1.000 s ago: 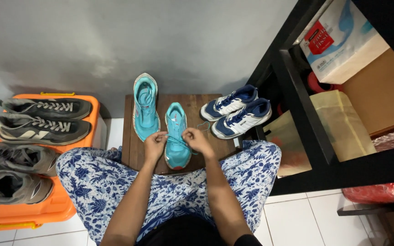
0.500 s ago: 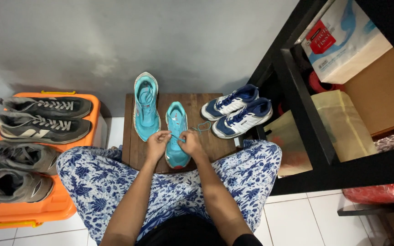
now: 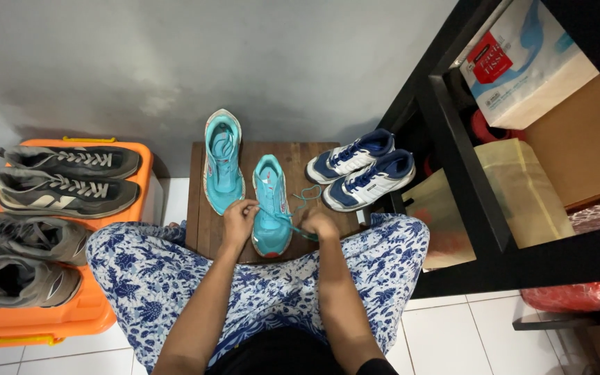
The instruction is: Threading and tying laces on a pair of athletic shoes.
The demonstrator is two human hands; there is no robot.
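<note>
Seated person working at a low wooden surface [image 3: 206,229]. The near teal shoe [image 3: 271,208] lies on the surface, toe toward the knees. The left hand [image 3: 239,215] rests at this shoe's left edge, its grip pinching one end of the teal lace [image 3: 298,205]; the right hand [image 3: 321,226] sits just right of the shoe, grip pressed together on the other end, with a lace loop trailing behind it. A second teal shoe [image 3: 222,162] lies just left of and behind the near shoe. A blue-and-white pair [image 3: 360,170] stands to its right. Four grey shoes [image 3: 43,215] rest on an orange box [image 3: 98,316] well left of it.
</note>
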